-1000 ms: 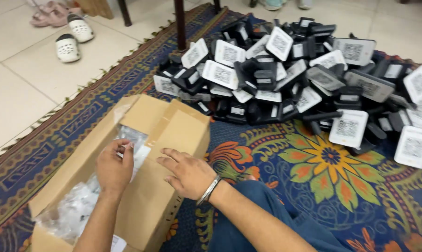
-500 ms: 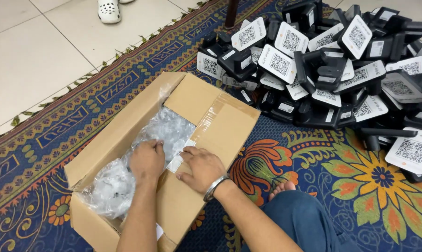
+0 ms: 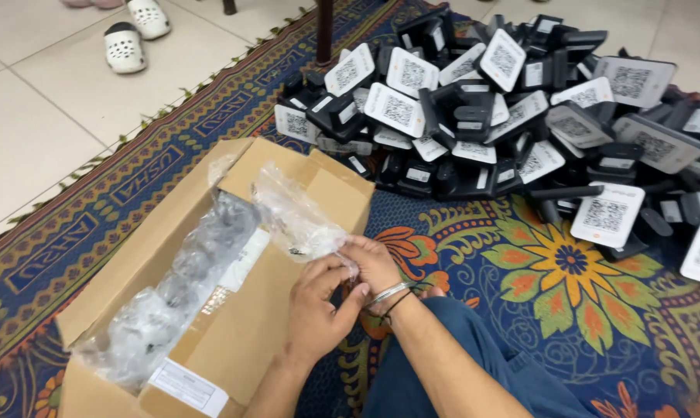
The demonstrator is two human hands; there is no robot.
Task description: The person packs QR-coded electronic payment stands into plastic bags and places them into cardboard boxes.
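Hands come first, close in front of the person's blue-trousered leg point(image 3: 474, 364). The left hand point(image 3: 319, 310) and the right hand point(image 3: 373, 267), which wears a metal bangle at the wrist, meet over the near flap of an open cardboard box point(image 3: 210, 340). Both have their fingers pinched shut on one end of a small clear plastic bag point(image 3: 296, 217); the rest of the bag rises away from them, crumpled and slack, above the box opening. It looks very light and limp, slippery to the touch and easy to tear, so the bunched end where the fingers already meet seems the sound place to hold it, rather than the loose film further up. Something small and dark shows through the film near the fingers, but I cannot tell what it is.

Inside the box lies a heap of more clear bags point(image 3: 179, 294), grey and shiny, filling it lengthwise. The box rests on a patterned carpet point(image 3: 597, 310) with flowers in orange, yellow and blue.

Further off, on the same carpet, is a large pile of black stands with white square code cards point(image 3: 512, 108), tumbled at all angles. Beyond the carpet's edge, on the pale tiled floor point(image 3: 32, 139), stands a pair of white clogs point(image 3: 129, 39).
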